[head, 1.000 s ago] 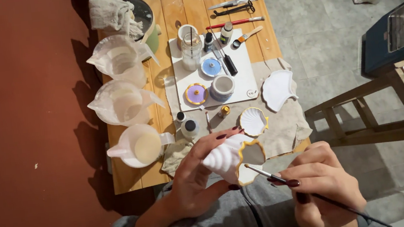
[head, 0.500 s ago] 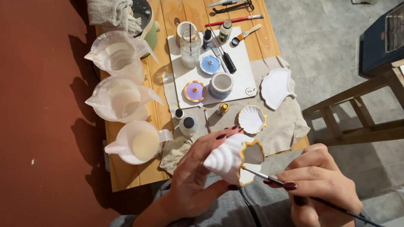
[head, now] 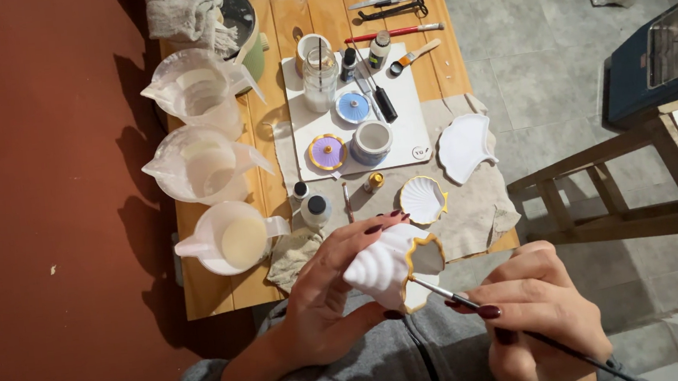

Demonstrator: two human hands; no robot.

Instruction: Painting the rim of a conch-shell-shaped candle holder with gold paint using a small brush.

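Note:
My left hand (head: 330, 301) grips a white shell-shaped dish (head: 385, 268) with a gold-painted wavy rim, tilted on its side near my chest. My right hand (head: 533, 317) holds a thin dark paintbrush (head: 442, 290); its tip touches the dish's rim at the lower right. On the cloth just beyond lies a smaller white shell dish with a gold rim (head: 422, 199), and a plain white fan-shaped dish (head: 464, 146) rests to its right.
A narrow wooden table (head: 287, 19) carries three plastic jugs (head: 206, 164) along its left side, a white board (head: 408, 128) with small round lidded pots, a glass jar (head: 320, 79), little paint bottles and brushes. A wooden stool (head: 607, 187) stands at right.
Both hands and the shell dish have stayed nearly in place; the brush tip has crept slightly along the rim. The view shifted a little.

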